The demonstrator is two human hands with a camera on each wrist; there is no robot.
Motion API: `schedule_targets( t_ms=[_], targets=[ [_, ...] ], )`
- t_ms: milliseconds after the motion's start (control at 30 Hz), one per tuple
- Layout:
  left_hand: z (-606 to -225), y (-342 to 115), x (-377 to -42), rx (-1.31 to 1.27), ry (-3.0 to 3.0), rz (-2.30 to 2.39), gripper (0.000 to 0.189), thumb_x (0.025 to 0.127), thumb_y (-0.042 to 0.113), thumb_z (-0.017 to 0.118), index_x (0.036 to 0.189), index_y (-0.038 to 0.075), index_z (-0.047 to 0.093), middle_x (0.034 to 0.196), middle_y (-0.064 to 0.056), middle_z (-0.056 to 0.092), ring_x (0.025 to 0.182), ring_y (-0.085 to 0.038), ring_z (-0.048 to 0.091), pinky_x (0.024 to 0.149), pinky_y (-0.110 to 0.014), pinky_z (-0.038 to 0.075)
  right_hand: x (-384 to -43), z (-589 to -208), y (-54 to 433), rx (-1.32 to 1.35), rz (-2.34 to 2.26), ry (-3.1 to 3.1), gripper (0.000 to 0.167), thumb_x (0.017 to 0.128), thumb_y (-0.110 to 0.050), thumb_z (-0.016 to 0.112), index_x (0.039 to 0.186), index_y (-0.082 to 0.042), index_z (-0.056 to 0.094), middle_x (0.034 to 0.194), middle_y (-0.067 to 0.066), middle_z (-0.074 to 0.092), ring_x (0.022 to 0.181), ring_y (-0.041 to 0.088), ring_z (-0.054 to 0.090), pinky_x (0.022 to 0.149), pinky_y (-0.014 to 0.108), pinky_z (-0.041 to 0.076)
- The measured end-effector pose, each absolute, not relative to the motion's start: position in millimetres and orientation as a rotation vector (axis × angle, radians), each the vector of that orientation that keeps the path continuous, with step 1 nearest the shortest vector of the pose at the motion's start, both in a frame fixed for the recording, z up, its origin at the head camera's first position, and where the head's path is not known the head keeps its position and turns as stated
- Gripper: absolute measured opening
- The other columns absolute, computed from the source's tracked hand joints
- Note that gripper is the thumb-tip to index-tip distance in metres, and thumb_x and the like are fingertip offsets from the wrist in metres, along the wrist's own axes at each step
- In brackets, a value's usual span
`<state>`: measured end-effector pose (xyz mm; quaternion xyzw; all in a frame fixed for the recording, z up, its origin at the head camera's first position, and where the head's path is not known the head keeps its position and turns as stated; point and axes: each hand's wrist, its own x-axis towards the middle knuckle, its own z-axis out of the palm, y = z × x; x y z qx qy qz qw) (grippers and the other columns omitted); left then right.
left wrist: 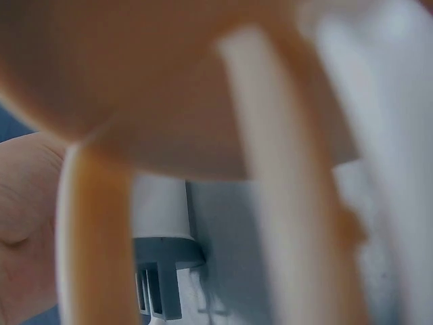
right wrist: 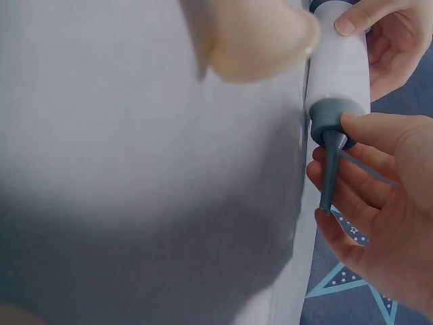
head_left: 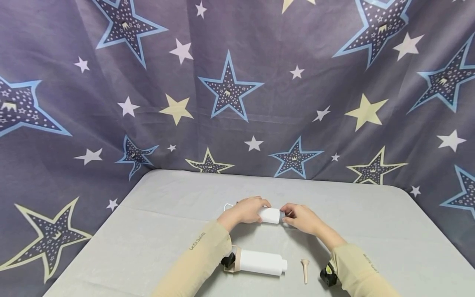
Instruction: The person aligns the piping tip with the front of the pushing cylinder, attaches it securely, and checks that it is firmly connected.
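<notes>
A white bottle [head_left: 269,215] lies on its side at mid-table, held by my left hand [head_left: 249,209]. On its right end sits a dark grey-green cap [right wrist: 328,122] with a narrow tapered spout [right wrist: 331,176]. My right hand [head_left: 302,218] pinches this cap between thumb and fingers, with the other fingers spread beside the spout. In the left wrist view, the bottle's far end shows a slotted grey-green base [left wrist: 166,257]. Only part of the left hand [left wrist: 27,223] appears there, behind blurred beige parts.
Nearer me, a second white bottle [head_left: 261,262] with a beige base [head_left: 237,260] lies on its side, close to the left wrist. To its right is a loose beige spout [head_left: 305,270]. A star-patterned curtain [head_left: 259,82] hangs behind the grey table [head_left: 148,231].
</notes>
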<state>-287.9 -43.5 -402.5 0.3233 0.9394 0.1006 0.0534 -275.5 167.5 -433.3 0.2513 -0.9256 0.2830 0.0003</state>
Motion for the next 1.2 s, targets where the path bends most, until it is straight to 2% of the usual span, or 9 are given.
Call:
schedule_targets(
  t_ms=[433, 800, 1033, 1200],
  targets=[
    [-390, -37, -284, 1.093, 2.908, 0.215, 0.043, 0.076, 0.022, 0.07, 0.118, 0.019, 0.059, 0.114, 0.001, 0.059, 0.105, -0.016, 0.056, 0.09, -0.03, 0.044, -262, -414, 179, 0.758, 0.832, -2.878, 0.027, 0.081, -0.013, 0.063, 0.104, 0.001, 0.061, 0.097, 0.012, 0.064, 0.083, 0.025, 0.062, 0.073, 0.039, 0.049],
    [-359, -11, -263, 1.332, 2.915, 0.088, 0.04, 0.079, 0.026, 0.066, 0.118, 0.022, 0.06, 0.114, 0.004, 0.059, 0.104, -0.013, 0.057, 0.091, -0.028, 0.044, -250, -396, 203, 0.753, 0.804, -2.844, 0.027, 0.081, -0.014, 0.062, 0.105, 0.0, 0.061, 0.095, 0.011, 0.064, 0.084, 0.024, 0.062, 0.074, 0.04, 0.049],
    [-352, 5, -244, 1.432, 2.838, -0.006, 0.039, 0.079, 0.028, 0.067, 0.117, 0.023, 0.06, 0.111, 0.005, 0.061, 0.102, -0.009, 0.057, 0.088, -0.024, 0.044, -239, -390, 218, 0.735, 0.823, -2.862, 0.025, 0.082, -0.015, 0.062, 0.103, -0.002, 0.061, 0.095, 0.01, 0.064, 0.084, 0.023, 0.061, 0.074, 0.043, 0.049],
    [-355, 14, -236, 1.443, 2.789, -0.057, 0.039, 0.08, 0.028, 0.067, 0.117, 0.025, 0.06, 0.112, 0.007, 0.06, 0.102, -0.007, 0.056, 0.086, -0.024, 0.044, -230, -389, 229, 0.74, 0.799, -2.872, 0.022, 0.082, -0.016, 0.062, 0.101, -0.005, 0.062, 0.092, 0.006, 0.065, 0.081, 0.018, 0.061, 0.074, 0.042, 0.049]
  ],
)
